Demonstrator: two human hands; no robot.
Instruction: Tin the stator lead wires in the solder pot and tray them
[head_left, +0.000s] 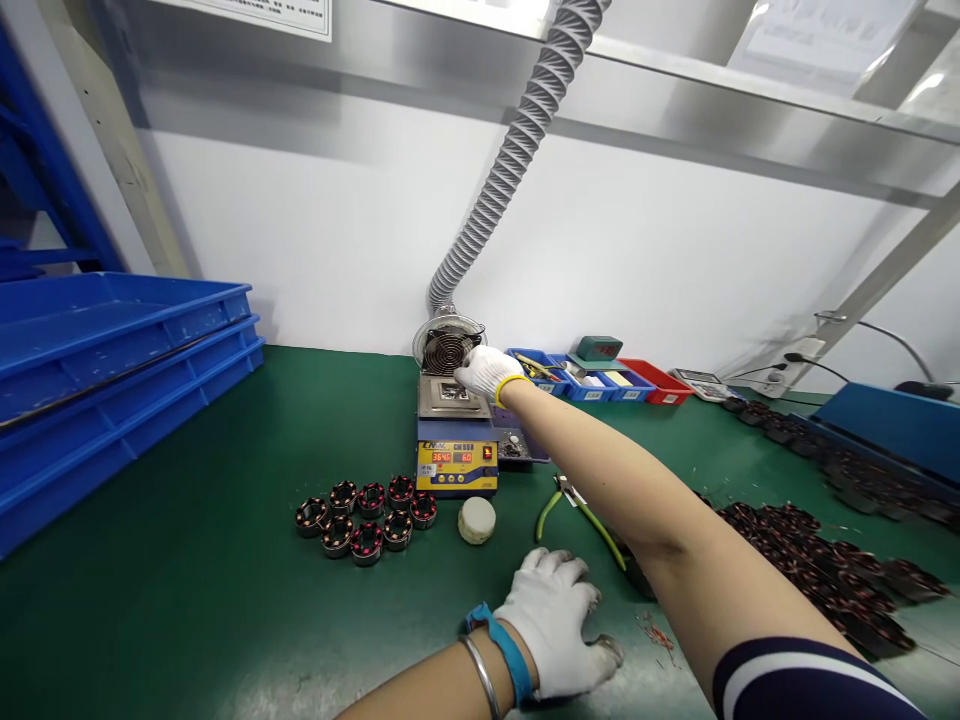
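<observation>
Head view: left hand [551,622] wide, right hand [487,374], grip unclear, over "CM 558" machine [457,484].

Bright light — shadow bands across wall [330,230], sheen on tabletop [255,640] — right edge stretched, blurred

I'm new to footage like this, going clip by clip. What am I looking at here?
There's no machine arm: one camera, worn on a person's head, looks forward and down at their own gloved hands. The right hand reaches to a yellow-fronted machine with lit red digits; whether it holds anything is hidden. The left hand, fingers spread, is low over the green table with nothing visibly held. On the table are small ring-shaped parts, a pale round block and a green-handled tool. Blue trays are stacked at the picture's left.
</observation>
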